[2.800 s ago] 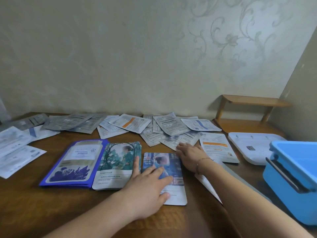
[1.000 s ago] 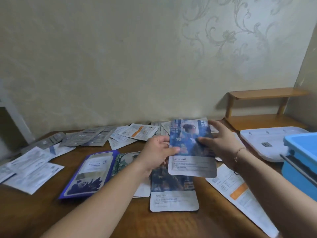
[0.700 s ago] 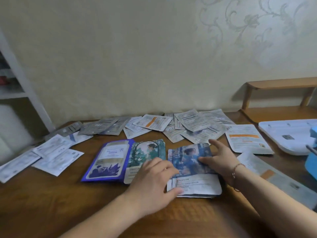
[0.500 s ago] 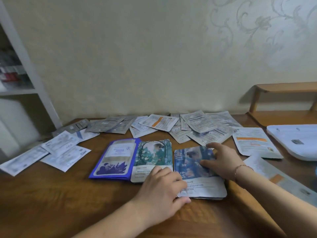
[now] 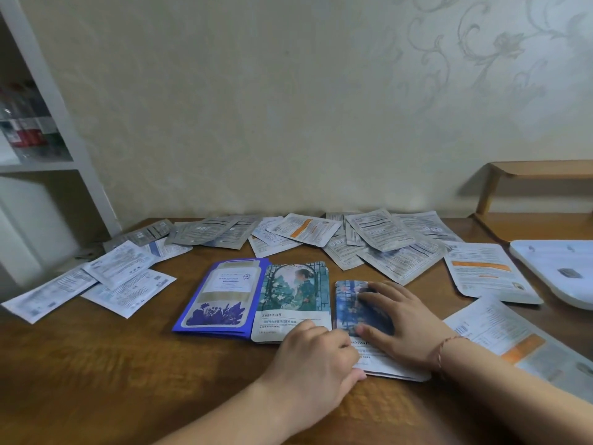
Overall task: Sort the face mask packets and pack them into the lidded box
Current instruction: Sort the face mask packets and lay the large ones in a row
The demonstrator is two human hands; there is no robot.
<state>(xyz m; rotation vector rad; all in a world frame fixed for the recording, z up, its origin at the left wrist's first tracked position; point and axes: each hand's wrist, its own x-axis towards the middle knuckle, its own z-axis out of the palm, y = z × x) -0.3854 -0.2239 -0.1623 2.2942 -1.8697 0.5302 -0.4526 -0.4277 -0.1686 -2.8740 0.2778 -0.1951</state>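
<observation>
Wooden bench (image 5: 96, 364): sorting underway, both hands' flat fingers (image 5: 369, 297) squaring the blue packet pile (image 5: 359, 316); next, fetch another from twelve o'clock.

Blue packet (image 5: 348, 303), held up in both hands a second ago, now lies flat on the table (image 5: 96, 364) atop the blue pile. Right hand (image 5: 404, 322) moved from pinching its edge to pressing flat on it; left hand (image 5: 311, 358) dropped beside it onto the pile's near-left corner, fingers curled.
</observation>
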